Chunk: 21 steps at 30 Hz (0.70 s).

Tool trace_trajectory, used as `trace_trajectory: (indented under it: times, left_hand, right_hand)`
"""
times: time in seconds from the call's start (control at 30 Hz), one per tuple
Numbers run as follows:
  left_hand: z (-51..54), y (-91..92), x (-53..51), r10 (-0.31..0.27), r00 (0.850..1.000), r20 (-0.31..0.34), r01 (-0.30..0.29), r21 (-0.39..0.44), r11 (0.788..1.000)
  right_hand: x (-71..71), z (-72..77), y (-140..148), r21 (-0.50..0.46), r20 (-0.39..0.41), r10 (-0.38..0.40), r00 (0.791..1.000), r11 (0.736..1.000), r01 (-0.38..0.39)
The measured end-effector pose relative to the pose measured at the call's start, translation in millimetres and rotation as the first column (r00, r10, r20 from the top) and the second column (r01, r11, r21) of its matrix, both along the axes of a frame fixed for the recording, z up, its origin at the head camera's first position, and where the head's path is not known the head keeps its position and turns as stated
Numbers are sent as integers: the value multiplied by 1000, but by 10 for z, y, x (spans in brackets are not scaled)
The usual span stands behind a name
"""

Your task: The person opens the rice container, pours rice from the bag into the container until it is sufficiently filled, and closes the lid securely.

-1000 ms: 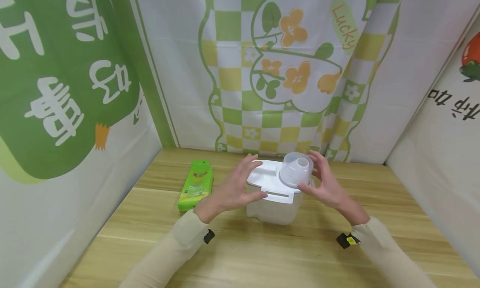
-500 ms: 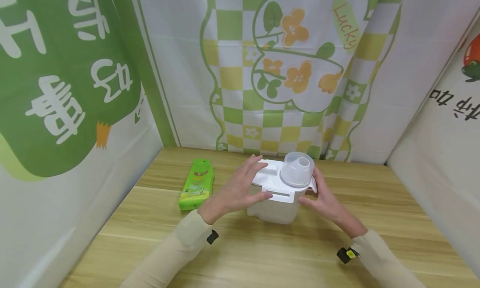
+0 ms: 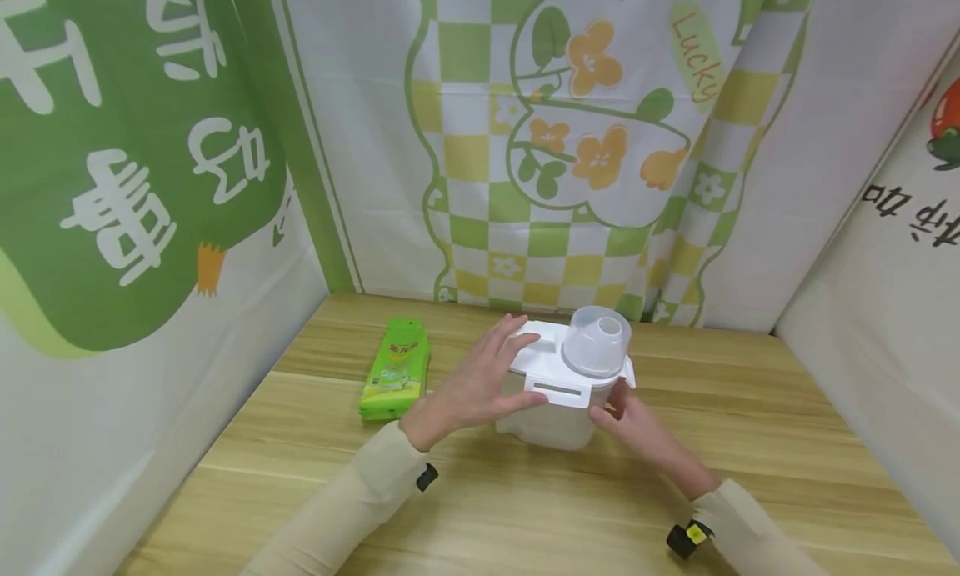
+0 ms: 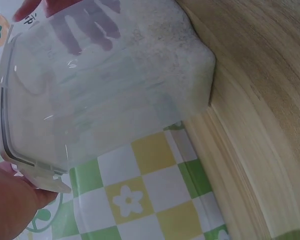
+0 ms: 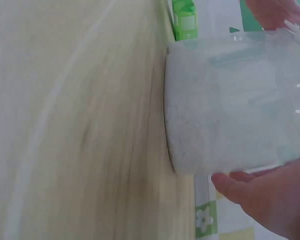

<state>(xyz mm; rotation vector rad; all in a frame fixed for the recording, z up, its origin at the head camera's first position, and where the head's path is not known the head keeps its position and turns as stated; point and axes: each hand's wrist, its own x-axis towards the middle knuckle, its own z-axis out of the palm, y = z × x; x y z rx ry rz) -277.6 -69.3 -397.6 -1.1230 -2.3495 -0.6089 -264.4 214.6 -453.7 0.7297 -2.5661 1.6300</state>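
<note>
A clear-walled rice container with a white lid stands upright on the wooden table. White grains fill its lower part. A clear cup sits upside down on the lid's right half. My left hand spans the lid's left end, its thumb by the front clip and its fingers toward the back. In the left wrist view its fingers hold at another lid clip. My right hand grips the container's right side below the lid, where a side clip sticks outward.
A bright green packet lies on the table left of the container. Printed curtains hang behind and at both sides of the table. A dark wrist strap device is on the right sleeve.
My right hand has moved down from beside the cup to the container's right wall, uncovering the outward side clip. The left hand stays at the lid with slight shifts.
</note>
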Motion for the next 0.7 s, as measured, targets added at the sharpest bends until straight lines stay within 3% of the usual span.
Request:
trace_trajectory:
  times: [0.1,0.43,0.7]
  left_hand:
    - [-21,7,-8,10,1000,-20,-10,-9,1000]
    - [-70,30,-39,17,995,-94,-18,-13,1000]
    - [-84,36,-69,26,992,-127,-25,7,1000]
  right_hand:
    - [6,-13,-61,-68,-12,30,999,997,-31]
    - [24,15,-173,-96,33,-63,997,993,66]
    - [3,39,-195,-116,41,-72,997,990,76]
